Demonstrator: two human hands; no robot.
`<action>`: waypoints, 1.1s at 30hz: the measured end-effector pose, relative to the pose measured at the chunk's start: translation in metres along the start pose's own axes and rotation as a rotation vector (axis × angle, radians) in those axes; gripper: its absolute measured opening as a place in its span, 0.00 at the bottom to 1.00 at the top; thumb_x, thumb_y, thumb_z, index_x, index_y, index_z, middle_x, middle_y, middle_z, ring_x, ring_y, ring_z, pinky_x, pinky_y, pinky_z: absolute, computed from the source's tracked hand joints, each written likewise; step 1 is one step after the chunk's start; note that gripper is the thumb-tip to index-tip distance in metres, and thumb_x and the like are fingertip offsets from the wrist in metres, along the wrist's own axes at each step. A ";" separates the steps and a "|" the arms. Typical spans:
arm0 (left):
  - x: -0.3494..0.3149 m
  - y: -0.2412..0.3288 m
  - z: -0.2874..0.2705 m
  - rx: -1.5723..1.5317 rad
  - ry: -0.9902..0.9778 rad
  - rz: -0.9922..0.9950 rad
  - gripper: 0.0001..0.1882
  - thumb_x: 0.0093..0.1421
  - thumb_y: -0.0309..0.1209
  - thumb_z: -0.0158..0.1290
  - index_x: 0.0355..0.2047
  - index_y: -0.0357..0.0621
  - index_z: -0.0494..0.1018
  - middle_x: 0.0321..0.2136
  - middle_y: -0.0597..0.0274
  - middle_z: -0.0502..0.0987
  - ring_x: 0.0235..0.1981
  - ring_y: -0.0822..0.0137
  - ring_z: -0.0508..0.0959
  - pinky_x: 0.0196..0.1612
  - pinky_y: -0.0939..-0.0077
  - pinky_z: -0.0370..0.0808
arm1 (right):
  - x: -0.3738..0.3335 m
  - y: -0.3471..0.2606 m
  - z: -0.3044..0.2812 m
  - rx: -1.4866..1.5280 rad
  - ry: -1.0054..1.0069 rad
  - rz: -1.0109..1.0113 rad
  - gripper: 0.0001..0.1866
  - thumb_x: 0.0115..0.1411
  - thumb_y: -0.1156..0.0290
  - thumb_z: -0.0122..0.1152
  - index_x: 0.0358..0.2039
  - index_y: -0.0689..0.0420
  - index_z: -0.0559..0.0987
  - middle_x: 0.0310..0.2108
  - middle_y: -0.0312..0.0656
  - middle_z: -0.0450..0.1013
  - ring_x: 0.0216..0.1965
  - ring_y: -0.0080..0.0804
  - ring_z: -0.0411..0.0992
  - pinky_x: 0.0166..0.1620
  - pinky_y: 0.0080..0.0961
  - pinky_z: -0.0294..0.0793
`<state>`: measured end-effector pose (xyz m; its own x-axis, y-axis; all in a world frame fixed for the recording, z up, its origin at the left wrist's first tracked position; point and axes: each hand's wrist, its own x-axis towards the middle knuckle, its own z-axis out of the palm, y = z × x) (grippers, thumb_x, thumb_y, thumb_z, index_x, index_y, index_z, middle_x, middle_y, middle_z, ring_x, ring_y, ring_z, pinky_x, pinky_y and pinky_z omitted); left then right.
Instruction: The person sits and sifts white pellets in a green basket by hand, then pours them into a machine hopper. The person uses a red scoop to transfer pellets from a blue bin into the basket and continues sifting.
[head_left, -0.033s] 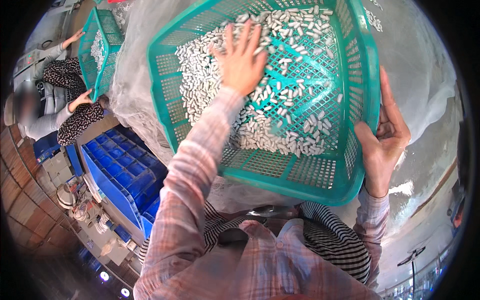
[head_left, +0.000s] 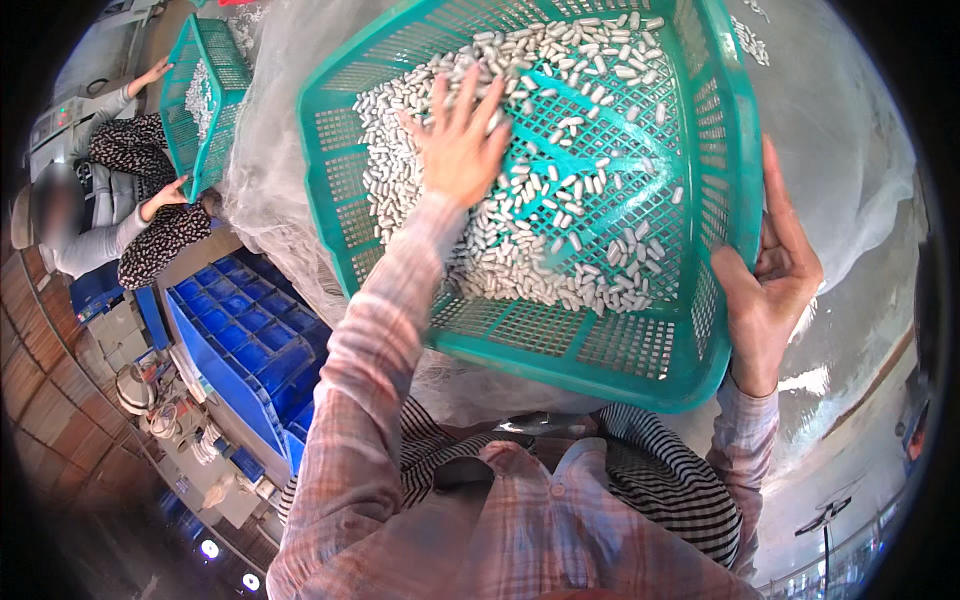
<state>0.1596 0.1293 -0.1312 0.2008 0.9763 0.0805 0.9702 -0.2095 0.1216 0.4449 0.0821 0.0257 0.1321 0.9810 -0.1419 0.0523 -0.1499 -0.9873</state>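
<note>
While the left hand (head_left: 460,140) lies flat, fingers spread, on the white pellets (head_left: 560,230), the right hand (head_left: 770,275) has its grip clamped on the rim of the tilted green basket (head_left: 600,350). Pale mesh sheeting (head_left: 850,150) lies beneath, blue crates (head_left: 240,330) stand left, and another person (head_left: 120,200) tips a second basket (head_left: 200,100).

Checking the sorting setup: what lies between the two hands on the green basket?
In the head view, white capsule-shaped pieces lie on the basket's mesh floor between the left hand and right hand.
</note>
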 end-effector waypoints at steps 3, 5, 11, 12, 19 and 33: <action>-0.069 -0.074 0.007 -0.125 -0.001 -0.141 0.34 0.57 0.43 0.52 0.64 0.58 0.59 0.65 0.59 0.56 0.66 0.51 0.52 0.65 0.42 0.39 | -0.002 -0.003 0.005 0.058 0.032 0.017 0.41 0.40 0.94 0.46 0.61 0.70 0.61 0.60 0.50 0.63 0.45 0.19 0.71 0.40 0.10 0.70; -0.044 -0.083 0.014 -0.389 0.361 -0.385 0.25 0.60 0.40 0.52 0.56 0.45 0.68 0.55 0.50 0.68 0.58 0.52 0.63 0.61 0.60 0.55 | -0.003 -0.001 0.005 0.069 0.015 -0.005 0.41 0.40 0.94 0.45 0.61 0.72 0.60 0.62 0.53 0.60 0.50 0.26 0.70 0.46 0.14 0.71; 0.064 -0.013 0.017 -0.779 0.680 -0.379 0.08 0.50 0.32 0.61 0.30 0.43 0.78 0.34 0.56 0.74 0.41 0.58 0.72 0.49 0.66 0.66 | -0.006 -0.005 0.005 0.020 -0.021 -0.046 0.41 0.39 0.88 0.48 0.61 0.71 0.61 0.59 0.53 0.64 0.53 0.31 0.70 0.54 0.22 0.68; 0.077 0.015 0.015 -0.839 0.688 -0.315 0.10 0.48 0.32 0.62 0.31 0.44 0.77 0.32 0.56 0.74 0.40 0.57 0.72 0.48 0.66 0.66 | -0.005 -0.006 0.005 0.011 -0.031 -0.045 0.41 0.39 0.88 0.48 0.61 0.71 0.61 0.59 0.53 0.64 0.53 0.31 0.70 0.55 0.22 0.68; 0.022 0.149 -0.024 -0.736 0.077 0.275 0.29 0.42 0.40 0.61 0.49 0.58 0.72 0.54 0.55 0.65 0.57 0.50 0.61 0.58 0.48 0.54 | -0.004 -0.015 0.006 -0.101 -0.005 -0.009 0.39 0.40 0.89 0.47 0.60 0.71 0.63 0.58 0.53 0.65 0.54 0.31 0.69 0.55 0.23 0.67; -0.029 0.053 0.008 -0.352 -0.259 -0.049 0.38 0.60 0.58 0.43 0.68 0.61 0.49 0.69 0.46 0.37 0.69 0.42 0.34 0.63 0.34 0.31 | 0.045 0.055 -0.019 -0.257 -0.070 -0.034 0.36 0.45 0.87 0.51 0.59 0.60 0.69 0.34 0.36 0.76 0.30 0.13 0.69 0.32 0.09 0.65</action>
<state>0.2062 0.0903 -0.1349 0.2262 0.9574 -0.1795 0.8833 -0.1239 0.4522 0.4723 0.1153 -0.0339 0.0575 0.9909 -0.1221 0.3061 -0.1339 -0.9425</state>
